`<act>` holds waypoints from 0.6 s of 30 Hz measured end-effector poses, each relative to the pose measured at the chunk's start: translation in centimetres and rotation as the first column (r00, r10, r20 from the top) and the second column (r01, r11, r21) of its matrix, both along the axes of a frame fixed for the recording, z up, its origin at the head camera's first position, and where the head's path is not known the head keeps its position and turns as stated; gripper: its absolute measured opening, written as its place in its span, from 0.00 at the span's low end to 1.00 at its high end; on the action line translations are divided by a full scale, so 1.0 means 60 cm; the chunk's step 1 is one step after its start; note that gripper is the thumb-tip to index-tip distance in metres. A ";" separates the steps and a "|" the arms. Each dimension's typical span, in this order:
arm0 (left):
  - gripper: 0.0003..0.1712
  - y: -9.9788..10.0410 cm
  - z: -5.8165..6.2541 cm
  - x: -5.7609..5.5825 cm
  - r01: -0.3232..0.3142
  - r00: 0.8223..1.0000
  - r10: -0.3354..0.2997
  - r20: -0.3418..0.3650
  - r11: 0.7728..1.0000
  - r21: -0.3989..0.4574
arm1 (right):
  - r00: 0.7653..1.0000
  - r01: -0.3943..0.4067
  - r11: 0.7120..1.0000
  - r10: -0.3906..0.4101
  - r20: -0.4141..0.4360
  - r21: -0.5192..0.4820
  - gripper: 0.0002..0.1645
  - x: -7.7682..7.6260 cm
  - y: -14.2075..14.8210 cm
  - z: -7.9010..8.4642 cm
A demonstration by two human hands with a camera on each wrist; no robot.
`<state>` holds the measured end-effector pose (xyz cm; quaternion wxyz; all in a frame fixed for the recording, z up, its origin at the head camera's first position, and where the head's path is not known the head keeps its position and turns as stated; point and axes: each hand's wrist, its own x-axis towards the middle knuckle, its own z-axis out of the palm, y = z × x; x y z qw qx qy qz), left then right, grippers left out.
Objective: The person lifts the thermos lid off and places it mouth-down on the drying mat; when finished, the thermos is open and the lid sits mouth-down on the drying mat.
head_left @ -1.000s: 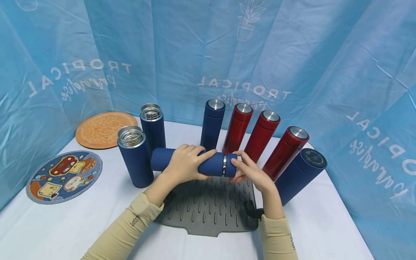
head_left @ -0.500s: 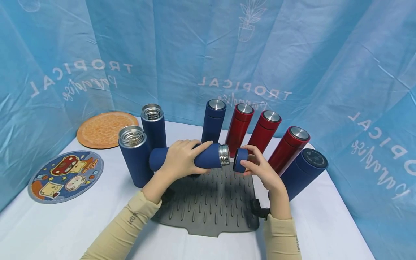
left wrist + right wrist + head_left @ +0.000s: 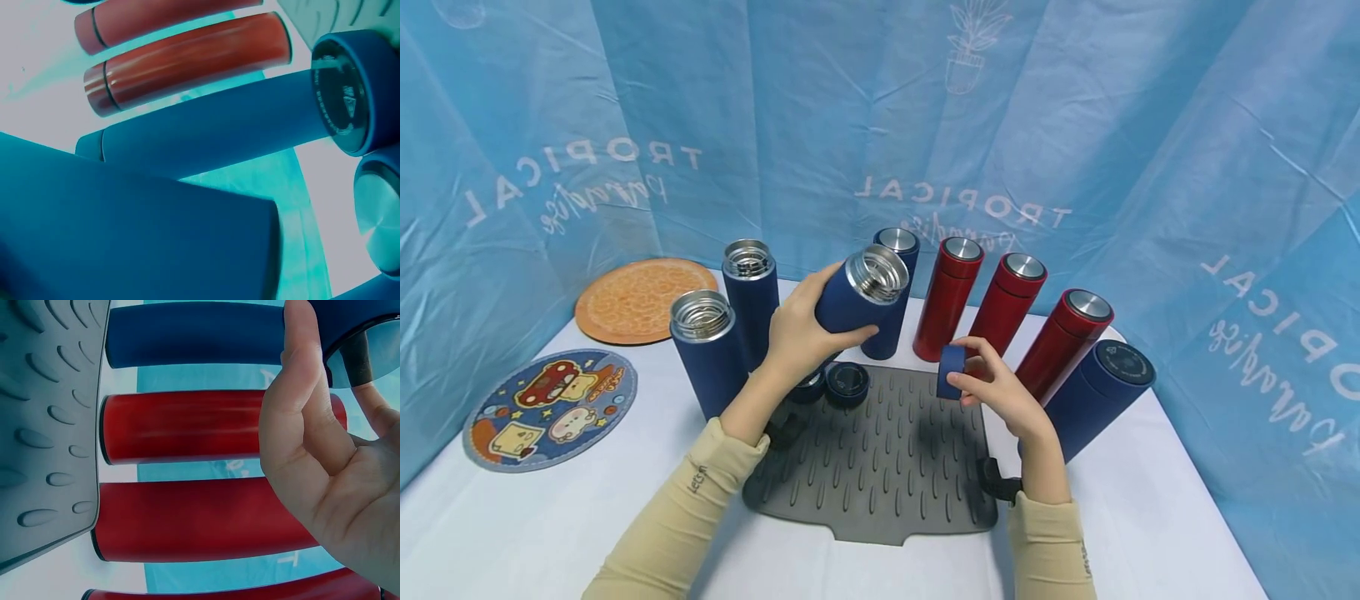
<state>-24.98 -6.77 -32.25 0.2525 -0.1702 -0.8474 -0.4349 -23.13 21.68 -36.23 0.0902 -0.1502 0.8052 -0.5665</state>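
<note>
In the head view my left hand [image 3: 801, 333] grips a blue thermos flask [image 3: 847, 302] held tilted above the mat, its bare steel mouth facing up and right. The flask's body fills the lower left of the left wrist view. To the right, my right hand [image 3: 1003, 392] pinches a blue screw lid [image 3: 951, 372] between thumb and fingers, apart from the flask. The right wrist view shows that lid [image 3: 353, 315] at the top right corner. Below the flask, a dark-topped lid [image 3: 847, 384] lies on the mat beside a second lid [image 3: 809, 389], partly hidden by my left hand.
A ribbed grey mat [image 3: 880, 475] lies in front. Two blue flasks without lids, one nearer [image 3: 707, 367] and one farther [image 3: 754, 292], stand left. Behind and right stand a slim blue flask [image 3: 887, 329], several red flasks [image 3: 951, 304] and a wide blue flask [image 3: 1086, 404]. Round placemats [image 3: 550, 408] lie left.
The lid has come off the flask, pulled right by my right hand. My left hand has raised the flask and turned it from lying level to mouth up. The lids on the mat now show.
</note>
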 end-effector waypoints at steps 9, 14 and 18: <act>0.47 -0.013 0.002 -0.024 0.090 0.992 -0.108 0.061 0.964 0.252 | 1.000 0.004 1.000 -0.004 -0.008 0.017 0.32 0.002 -0.004 -0.001; 0.47 -0.015 -0.015 -0.042 0.080 0.993 -0.099 0.059 0.960 0.269 | 1.000 0.004 1.000 -0.004 -0.012 0.024 0.32 0.003 -0.007 -0.001; 0.47 -0.014 -0.034 -0.055 0.063 0.993 -0.088 0.084 0.962 0.265 | 1.000 0.003 1.000 -0.003 -0.017 0.025 0.33 0.002 -0.008 -0.001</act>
